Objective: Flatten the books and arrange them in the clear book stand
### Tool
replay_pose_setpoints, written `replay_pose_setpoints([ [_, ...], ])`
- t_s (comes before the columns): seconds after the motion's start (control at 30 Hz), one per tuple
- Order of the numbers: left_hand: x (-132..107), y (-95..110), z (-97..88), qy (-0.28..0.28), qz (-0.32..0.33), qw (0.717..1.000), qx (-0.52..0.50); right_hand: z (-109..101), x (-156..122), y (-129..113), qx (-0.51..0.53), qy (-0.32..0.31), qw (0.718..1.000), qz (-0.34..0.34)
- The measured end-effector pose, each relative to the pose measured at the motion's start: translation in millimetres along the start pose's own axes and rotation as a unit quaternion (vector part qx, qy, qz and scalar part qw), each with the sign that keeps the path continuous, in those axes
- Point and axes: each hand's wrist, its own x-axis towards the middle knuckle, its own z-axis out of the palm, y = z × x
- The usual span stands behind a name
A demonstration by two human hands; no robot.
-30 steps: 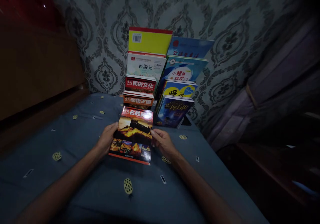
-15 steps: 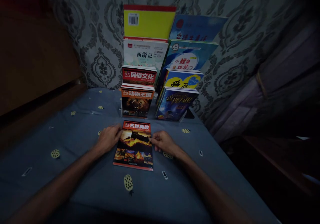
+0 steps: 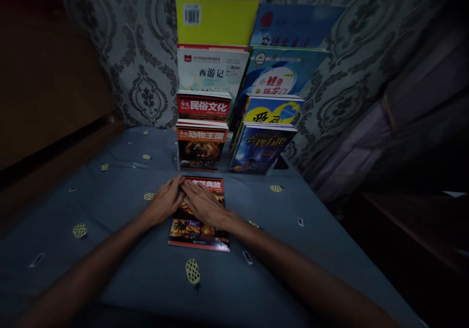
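A book (image 3: 198, 230) lies face up on the blue patterned sheet, its orange title band partly covered. Across its upper left part rests my right hand (image 3: 205, 206), open and flat, with the fingertips near the top left corner. My left hand (image 3: 165, 203) is against the book's left edge, fingers stretched forward and touching or nearly touching the right fingertips. Just beyond stands an orange book with a lion on its cover (image 3: 201, 150). To the right of that, a dark blue book (image 3: 262, 150) leans upright.
Two columns of books rise in steps, with a yellow book (image 3: 216, 20) at the back left and a blue book (image 3: 296, 25) at the back right. Behind them is a patterned wall covering (image 3: 146, 96). A tied curtain (image 3: 362, 128) hangs right; a wooden panel (image 3: 44, 93) stands left.
My right hand has moved left from the book's right edge onto its cover. My left hand remains at the left edge, slightly farther forward. The camera view has shifted a little.
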Motion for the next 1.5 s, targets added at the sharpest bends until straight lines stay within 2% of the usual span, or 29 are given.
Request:
replay_pose_setpoints([
  [0.13,0,2,-1.0,-0.002,-0.009,1.000,0.014,-3,-8,24,0.005,0.011,0.999,0.031],
  [0.3,1,3,-2.4,-0.009,-0.018,1.000,0.014,-16,-38,58,-0.008,0.037,0.994,0.099],
  [0.47,0,1,-1.3,-0.005,-0.020,1.000,0.005,-16,-60,79,0.014,0.070,0.992,0.108],
  [0.83,3,-5,-8.7,-0.023,-0.015,0.998,-0.056,-19,-60,84,0.031,0.082,0.992,0.094],
  [1.5,6,-2,-19.7,0.000,0.012,1.000,-0.025,-17,-60,84,0.016,0.064,0.993,0.102],
])
